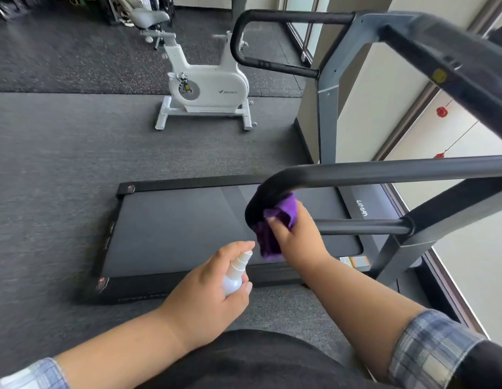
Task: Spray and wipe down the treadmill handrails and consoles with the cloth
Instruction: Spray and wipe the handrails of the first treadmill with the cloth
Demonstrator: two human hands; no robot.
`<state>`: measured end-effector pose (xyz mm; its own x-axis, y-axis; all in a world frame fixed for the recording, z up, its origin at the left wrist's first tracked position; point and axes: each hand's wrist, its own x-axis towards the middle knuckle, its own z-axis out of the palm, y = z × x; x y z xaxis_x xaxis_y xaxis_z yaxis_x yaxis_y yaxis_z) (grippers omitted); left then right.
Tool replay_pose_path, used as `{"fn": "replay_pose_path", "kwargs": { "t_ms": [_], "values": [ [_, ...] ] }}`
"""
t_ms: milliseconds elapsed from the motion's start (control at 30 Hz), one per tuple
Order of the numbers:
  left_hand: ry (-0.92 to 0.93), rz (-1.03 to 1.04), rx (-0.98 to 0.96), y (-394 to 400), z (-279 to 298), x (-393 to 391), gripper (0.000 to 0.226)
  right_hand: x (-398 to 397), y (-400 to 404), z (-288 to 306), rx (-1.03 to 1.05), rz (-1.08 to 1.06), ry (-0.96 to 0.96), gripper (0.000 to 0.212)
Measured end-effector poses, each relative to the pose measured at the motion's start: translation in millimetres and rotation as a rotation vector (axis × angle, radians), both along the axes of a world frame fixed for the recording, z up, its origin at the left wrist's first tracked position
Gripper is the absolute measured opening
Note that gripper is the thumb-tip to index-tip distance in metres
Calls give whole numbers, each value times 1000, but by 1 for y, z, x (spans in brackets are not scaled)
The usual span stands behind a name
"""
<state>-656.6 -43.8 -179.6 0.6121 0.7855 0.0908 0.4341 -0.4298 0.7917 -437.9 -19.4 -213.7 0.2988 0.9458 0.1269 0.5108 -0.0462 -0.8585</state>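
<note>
My right hand (294, 231) pressed the purple cloth (275, 228) against the curved end of the near handrail (384, 171), fingers curled into the fabric, part of it hanging loose below the bend. My left hand (213, 287) was wrapped around the small white spray bottle (235, 273), forefinger on the pump, its nozzle pointing toward that same bend from just below and short of it. To do this stretch well, I judged I should wrap the cloth fully around the tube, not merely dab one face, and draw it along the bar away from the bend. The far handrail (272, 16) and the console (452, 51), both beyond the near handrail, still looked to need wiping.
</note>
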Motion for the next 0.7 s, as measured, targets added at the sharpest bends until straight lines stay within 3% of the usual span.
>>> {"fn": "replay_pose_path", "kwargs": {
  "t_ms": [67, 133, 233, 300, 400, 433, 533, 633, 700],
  "values": [
    [-10, 1, 11, 1, 0, -2, 76, -14, -1, 10, 52, -47, 203, 30],
    [-8, 2, 13, 1, -1, -3, 75, -26, 0, 14, 76, -40, 190, 46],
    [-15, 4, 9, 2, -3, -1, 72, -26, 4, 15, -64, 27, 179, 59],
    [-24, 2, -12, 2, -3, 5, 64, -21, 7, 9, -118, 44, 5, 63],
    [-19, -9, -23, 2, -4, 18, 61, -9, 11, -6, -194, 139, -609, 80],
    [-17, -20, -24, 1, -5, 24, 64, -6, 11, -10, -236, 165, -704, 82],
    [5, -74, -29, 0, -7, 44, 71, 6, 9, -20, -282, 159, -898, 70],
    [18, -86, -35, -3, -7, 63, 77, 22, 5, -35, -242, 151, -1037, 98],
    [21, -88, -42, -5, -7, 78, 79, 40, 0, -43, -233, 153, -1066, 104]
  ]
}}
